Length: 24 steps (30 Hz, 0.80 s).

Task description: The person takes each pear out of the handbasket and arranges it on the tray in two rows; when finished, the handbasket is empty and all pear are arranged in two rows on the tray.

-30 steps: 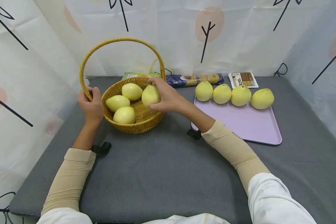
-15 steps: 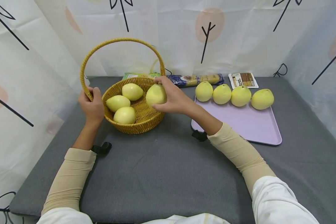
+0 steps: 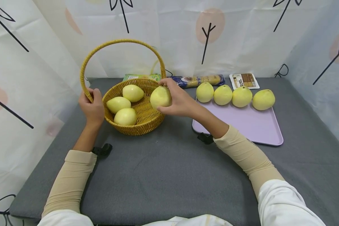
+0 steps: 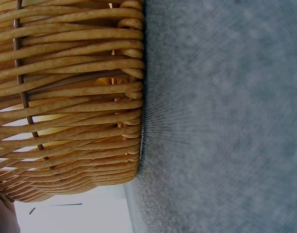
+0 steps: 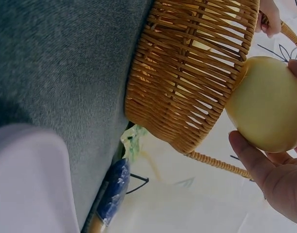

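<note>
A yellow wicker basket with a tall hoop handle stands on the grey table. My left hand grips the lower left end of the handle. With fingers and thumb spread round it, my right hand holds a pale yellow pomelo at the basket's right rim. The right wrist view shows this pomelo beside the rim, above the woven wall. Inside the basket, toward its left, lie a back pomelo, a left pomelo and a front pomelo.
To the right lies a lilac tray with several pomelos in a row along its back edge. Behind stand a blue and yellow packet, a brown and white packet and a green packet near the curtain.
My right hand has moved a little right with the pomelo, from over the basket's interior to its right rim. My left hand stays on the handle.
</note>
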{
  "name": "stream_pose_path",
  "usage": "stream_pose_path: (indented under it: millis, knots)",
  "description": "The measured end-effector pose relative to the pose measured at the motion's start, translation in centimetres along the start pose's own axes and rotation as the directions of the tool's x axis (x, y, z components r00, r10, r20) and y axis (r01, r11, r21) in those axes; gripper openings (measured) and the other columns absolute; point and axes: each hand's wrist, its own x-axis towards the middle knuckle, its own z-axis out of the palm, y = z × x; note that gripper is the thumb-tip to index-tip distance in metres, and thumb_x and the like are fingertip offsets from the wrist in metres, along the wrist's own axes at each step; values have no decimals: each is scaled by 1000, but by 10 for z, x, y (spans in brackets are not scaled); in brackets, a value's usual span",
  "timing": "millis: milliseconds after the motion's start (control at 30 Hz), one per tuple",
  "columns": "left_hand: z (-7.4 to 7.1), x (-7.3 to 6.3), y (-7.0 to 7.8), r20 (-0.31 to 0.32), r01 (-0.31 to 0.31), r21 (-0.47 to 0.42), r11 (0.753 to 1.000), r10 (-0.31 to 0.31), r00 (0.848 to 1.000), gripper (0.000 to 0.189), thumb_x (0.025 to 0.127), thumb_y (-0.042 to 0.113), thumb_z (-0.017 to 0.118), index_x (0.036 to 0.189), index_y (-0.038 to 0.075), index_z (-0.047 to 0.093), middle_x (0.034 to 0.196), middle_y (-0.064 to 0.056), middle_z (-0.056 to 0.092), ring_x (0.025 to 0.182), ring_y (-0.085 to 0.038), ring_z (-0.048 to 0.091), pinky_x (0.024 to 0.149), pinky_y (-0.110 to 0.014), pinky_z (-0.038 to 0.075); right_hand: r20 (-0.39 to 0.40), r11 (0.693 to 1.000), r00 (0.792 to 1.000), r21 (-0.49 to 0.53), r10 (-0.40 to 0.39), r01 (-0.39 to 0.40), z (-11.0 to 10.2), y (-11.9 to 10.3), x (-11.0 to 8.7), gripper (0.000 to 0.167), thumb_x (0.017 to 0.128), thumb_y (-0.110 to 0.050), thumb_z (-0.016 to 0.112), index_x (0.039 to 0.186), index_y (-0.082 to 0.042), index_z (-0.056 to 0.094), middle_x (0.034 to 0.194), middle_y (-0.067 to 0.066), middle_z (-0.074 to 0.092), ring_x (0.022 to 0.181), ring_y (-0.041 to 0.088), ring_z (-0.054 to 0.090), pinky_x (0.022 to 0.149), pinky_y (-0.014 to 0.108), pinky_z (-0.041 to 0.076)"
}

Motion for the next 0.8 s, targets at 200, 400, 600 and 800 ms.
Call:
stream_pose_path:
  millis: [200,400,600,800]
  knots:
    - [-1,-1,0,-2,5,10,1000,-5,1000,29,93,2,54,76,-16,40,56,4,35,45,-8,23,47,-19,21,20,1000,1000,-17,-12,12,-3,-3,-6,77,83,-23,79,143,-3,33,139,12,42,115,22,49,89,39,46]
    - [-1,0,0,2,7,18,1000,-7,1000,30,94,3,54,77,-17,39,57,4,35,46,-8,23,47,-19,22,-2,1000,1000,7,-21,21,-8,-3,-14,74,83,-22,79,140,-1,36,135,12,44,113,21,50,89,39,46]
    - [-2,-1,1,8,6,20,1000,-6,1000,32,94,5,55,77,-17,39,57,4,35,46,-8,23,47,-18,21,-9,1000,1000,10,-1,1,-13,-1,-21,75,82,-23,81,138,-2,36,133,12,45,113,22,50,90,40,46]
    - [-2,-1,-1,8,15,6,1000,-15,1000,31,94,4,55,76,-15,39,56,4,35,46,-7,22,47,-18,21,11,999,999,9,46,-46,-21,3,-26,76,82,-24,81,140,-3,36,135,13,45,114,22,51,90,41,46]
